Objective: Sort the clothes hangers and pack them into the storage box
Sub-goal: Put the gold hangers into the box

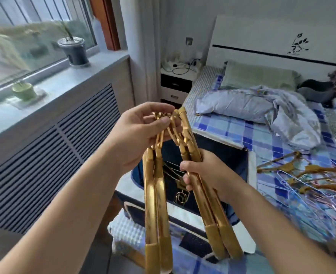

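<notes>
I hold a bunch of gold hangers (157, 204) in front of me, above the open dark blue storage box (249, 175). My left hand (141, 133) pinches their hooks at the top. My right hand (204, 173) grips the right-hand arms of the bunch around the middle. The hangers' arms splay downward in two groups. Inside the box lie several metal hangers (175, 175). A tangled pile of gold and thin wire hangers (309, 180) lies on the bed at the right.
The box stands against the bed's blue checked sheet (242, 129), with a crumpled pale quilt (262, 107) and pillow behind. A radiator cover (50, 147) and windowsill with pots run along the left. A nightstand (175, 84) stands beyond.
</notes>
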A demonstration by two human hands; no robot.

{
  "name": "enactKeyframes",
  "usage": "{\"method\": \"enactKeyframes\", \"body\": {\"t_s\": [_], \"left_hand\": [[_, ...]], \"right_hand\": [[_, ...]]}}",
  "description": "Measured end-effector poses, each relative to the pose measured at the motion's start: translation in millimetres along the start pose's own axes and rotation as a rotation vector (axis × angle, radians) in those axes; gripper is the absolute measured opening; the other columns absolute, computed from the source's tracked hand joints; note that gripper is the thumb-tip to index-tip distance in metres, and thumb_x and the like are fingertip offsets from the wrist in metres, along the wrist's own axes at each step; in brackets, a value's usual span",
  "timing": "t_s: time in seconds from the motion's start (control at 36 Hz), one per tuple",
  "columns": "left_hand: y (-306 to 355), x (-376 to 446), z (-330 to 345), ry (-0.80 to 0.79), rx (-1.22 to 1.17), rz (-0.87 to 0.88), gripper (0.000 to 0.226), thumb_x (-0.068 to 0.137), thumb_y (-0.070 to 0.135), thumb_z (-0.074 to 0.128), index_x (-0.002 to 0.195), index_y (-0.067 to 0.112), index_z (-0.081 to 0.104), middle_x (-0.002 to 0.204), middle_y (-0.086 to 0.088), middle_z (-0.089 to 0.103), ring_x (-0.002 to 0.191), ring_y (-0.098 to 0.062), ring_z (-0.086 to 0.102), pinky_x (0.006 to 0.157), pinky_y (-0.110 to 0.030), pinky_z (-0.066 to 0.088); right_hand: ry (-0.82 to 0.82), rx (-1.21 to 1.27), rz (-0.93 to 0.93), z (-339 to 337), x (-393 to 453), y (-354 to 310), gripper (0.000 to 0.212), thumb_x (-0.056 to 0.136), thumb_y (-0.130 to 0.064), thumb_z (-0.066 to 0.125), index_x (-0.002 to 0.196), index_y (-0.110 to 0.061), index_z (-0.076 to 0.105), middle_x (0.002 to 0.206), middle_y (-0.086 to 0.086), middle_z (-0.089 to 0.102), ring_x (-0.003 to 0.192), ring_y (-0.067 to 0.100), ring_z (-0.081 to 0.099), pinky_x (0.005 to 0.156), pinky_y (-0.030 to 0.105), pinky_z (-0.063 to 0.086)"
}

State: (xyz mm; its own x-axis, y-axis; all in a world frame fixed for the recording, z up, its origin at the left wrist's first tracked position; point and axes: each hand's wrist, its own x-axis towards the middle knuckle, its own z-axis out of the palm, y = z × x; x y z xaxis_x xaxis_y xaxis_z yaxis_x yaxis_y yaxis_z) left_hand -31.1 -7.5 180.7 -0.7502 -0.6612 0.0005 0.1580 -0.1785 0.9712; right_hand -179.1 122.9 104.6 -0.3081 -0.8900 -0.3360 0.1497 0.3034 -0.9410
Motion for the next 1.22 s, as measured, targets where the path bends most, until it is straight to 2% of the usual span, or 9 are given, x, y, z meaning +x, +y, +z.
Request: {"method": "enactKeyframes", "body": {"t_s": [0.11, 0.25, 0.36, 0.47, 0.64, 0.78, 0.86, 1.03, 1.22], "left_hand": [[-5.5, 4.7, -22.8, 0.128, 0.183, -0.024, 0.023, 0.094, -0.002, 0.064, 0.115, 0.005, 0.069, 0.097, -0.019, 0.077, 0.092, -0.032, 0.075, 0.089, -0.047, 0.058], [-5.8, 10.8, -49.6, 0.273, 0.201, -0.063, 0.022, 0.094, -0.002, 0.062, 0.113, 0.006, 0.069, 0.097, -0.017, 0.077, 0.088, -0.029, 0.077, 0.076, -0.032, 0.063], [-13.9, 25.8, -53.2, 0.303, 0.272, -0.071, 0.021, 0.092, -0.001, 0.064, 0.111, 0.006, 0.07, 0.095, -0.015, 0.078, 0.084, -0.026, 0.076, 0.079, -0.031, 0.062], [-25.2, 39.6, -52.3, 0.328, 0.36, -0.074, 0.019, 0.092, 0.0, 0.065, 0.109, 0.007, 0.072, 0.093, -0.013, 0.078, 0.081, -0.025, 0.076, 0.075, -0.025, 0.06], [-42.6, 53.1, -57.3, 0.382, 0.38, -0.084, 0.017, 0.093, -0.001, 0.063, 0.105, 0.007, 0.072, 0.092, -0.015, 0.078, 0.082, -0.026, 0.076, 0.076, -0.026, 0.061], [-46.3, 73.2, -55.6, 0.384, 0.424, -0.057, 0.016, 0.093, -0.002, 0.063, 0.104, 0.006, 0.071, 0.088, -0.012, 0.078, 0.077, -0.019, 0.075, 0.074, -0.022, 0.058], [-47.0, 84.3, -51.6, 0.395, 0.491, -0.022, 0.015, 0.095, 0.002, 0.064, 0.102, 0.012, 0.072, 0.087, -0.006, 0.079, 0.08, -0.017, 0.076, 0.078, -0.024, 0.059], [-60.9, 102.1, -51.6, 0.383, 0.7, -0.048, 0.011, 0.093, 0.018, 0.07, 0.102, 0.023, 0.073, 0.086, 0.005, 0.079, 0.085, -0.019, 0.075, 0.075, -0.03, 0.059], [-88.7, 118.6, -54.2, 0.438, 0.779, -0.127, 0.009, 0.094, 0.013, 0.07, 0.097, 0.02, 0.074, 0.082, 0.007, 0.078, 0.082, -0.007, 0.075, 0.086, -0.036, 0.058]], "right_hand": [[-0.046, -0.068, 0.032, -13.0, 14.3, 6.8, 0.027, 0.09, -0.019, 0.072, 0.113, -0.015, 0.057, 0.081, 0.007, 0.065, 0.07, 0.023, 0.065, 0.068, 0.038, 0.058], [-0.151, -0.128, 0.13, -54.0, 25.5, 32.8, 0.024, 0.09, -0.014, 0.074, 0.106, -0.015, 0.057, 0.079, 0.006, 0.061, 0.069, 0.025, 0.061, 0.065, 0.04, 0.056], [-0.245, -0.288, 0.299, -84.3, 52.6, 59.2, 0.035, 0.086, -0.016, 0.075, 0.114, -0.007, 0.055, 0.083, 0.01, 0.06, 0.068, 0.026, 0.06, 0.067, 0.043, 0.058], [-0.295, -0.438, 0.419, -90.6, 99.0, 87.2, 0.03, 0.083, -0.016, 0.075, 0.105, -0.009, 0.056, 0.079, 0.009, 0.063, 0.065, 0.022, 0.064, 0.07, 0.045, 0.06], [-0.393, -0.738, 0.415, -70.8, 175.4, 114.1, 0.033, 0.087, -0.018, 0.074, 0.108, -0.012, 0.05, 0.089, 0.017, 0.068, 0.065, 0.022, 0.069, 0.064, 0.044, 0.063], [-0.438, -1.057, 0.351, -60.4, 214.7, 134.9, 0.037, 0.09, -0.02, 0.072, 0.115, -0.017, 0.045, 0.103, 0.011, 0.065, 0.094, 0.032, 0.07, 0.08, 0.045, 0.06], [-0.376, -1.247, 0.314, -63.7, 217.7, 150.5, 0.046, 0.091, -0.018, 0.068, 0.127, -0.017, 0.04, 0.112, 0.009, 0.063, 0.099, 0.028, 0.064, 0.078, 0.039, 0.056], [-0.36, -1.297, 0.301, -82.8, 231.5, 197.4, 0.041, 0.093, -0.01, 0.062, 0.129, -0.017, 0.043, 0.117, 0.006, 0.06, 0.098, 0.022, 0.062, 0.085, 0.034, 0.052], [-0.346, -1.456, 0.271, -128.6, 274.9, 255.1, 0.06, 0.092, 0.0, 0.052, 0.147, -0.013, 0.033, 0.146, 0.014, 0.044, 0.123, 0.035, 0.057, 0.102, 0.043, 0.047]]}}
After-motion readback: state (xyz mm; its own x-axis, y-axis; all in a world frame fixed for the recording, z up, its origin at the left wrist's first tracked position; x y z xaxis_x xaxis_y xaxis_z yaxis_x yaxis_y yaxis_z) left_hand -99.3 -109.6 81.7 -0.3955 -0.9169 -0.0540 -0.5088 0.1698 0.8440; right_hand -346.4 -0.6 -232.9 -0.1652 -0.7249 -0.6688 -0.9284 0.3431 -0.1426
